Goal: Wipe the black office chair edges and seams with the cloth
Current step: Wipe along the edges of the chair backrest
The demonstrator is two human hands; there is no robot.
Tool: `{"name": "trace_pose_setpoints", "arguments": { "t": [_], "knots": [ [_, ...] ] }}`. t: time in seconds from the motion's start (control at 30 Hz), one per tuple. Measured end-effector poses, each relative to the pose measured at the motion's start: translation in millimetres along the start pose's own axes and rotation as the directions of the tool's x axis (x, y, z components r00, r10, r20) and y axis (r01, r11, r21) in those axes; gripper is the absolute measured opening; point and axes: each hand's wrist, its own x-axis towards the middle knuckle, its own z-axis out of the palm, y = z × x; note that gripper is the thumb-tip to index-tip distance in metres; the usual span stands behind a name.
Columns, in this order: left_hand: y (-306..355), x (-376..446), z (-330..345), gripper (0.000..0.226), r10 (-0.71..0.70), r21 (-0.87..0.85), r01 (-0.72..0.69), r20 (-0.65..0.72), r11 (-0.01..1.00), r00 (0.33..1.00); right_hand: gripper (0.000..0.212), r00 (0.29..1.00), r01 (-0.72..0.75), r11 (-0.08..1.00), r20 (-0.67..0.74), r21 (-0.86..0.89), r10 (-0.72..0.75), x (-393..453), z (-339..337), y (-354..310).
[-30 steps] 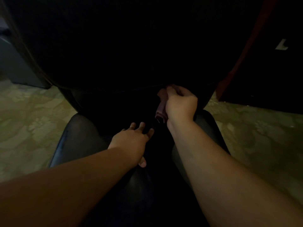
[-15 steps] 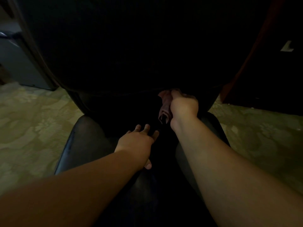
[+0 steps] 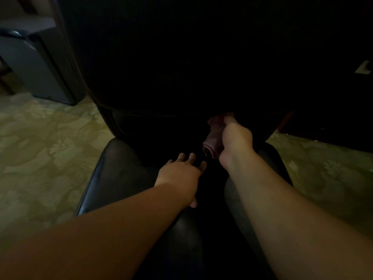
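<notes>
The black office chair (image 3: 121,170) fills the middle of the dim view, its backrest rising in front of me and its seat below. My right hand (image 3: 236,141) grips a bunched reddish-brown cloth (image 3: 213,138) and holds it against the lower edge of the backrest, just above the seat's rear seam. My left hand (image 3: 179,176) rests flat on the middle of the seat with its fingers spread toward the seam. The crease between seat and backrest lies in deep shadow.
A pale patterned carpet (image 3: 40,148) surrounds the chair on both sides. A grey cabinet (image 3: 34,67) stands at the back left. Dark furniture with a reddish edge (image 3: 286,120) stands close behind the chair at the right.
My right hand with the cloth has slid a little to the right along the backrest's lower edge. My left hand stays on the seat. The view has shifted slightly leftward.
</notes>
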Motion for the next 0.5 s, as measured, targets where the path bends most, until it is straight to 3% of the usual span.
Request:
{"name": "trace_pose_setpoints", "arguments": {
  "t": [0.23,0.37,0.5],
  "knots": [
    [-3,3,4,0.116,0.024,0.003,-0.024,-0.015,1.000,1.000,0.036,0.998,0.067,0.974,-0.003,-0.216,-0.070,-1,-2,1],
    [-3,6,-3,0.115,0.046,0.000,-0.046,0.040,0.999,0.998,0.043,1.000,0.009,0.985,0.024,-0.173,-0.005,-5,2,0],
    [-5,10,-7,0.107,0.078,-0.017,-0.077,0.093,0.997,0.993,0.032,0.999,-0.016,0.995,0.044,-0.097,0.021,-9,5,2]
  ]
}}
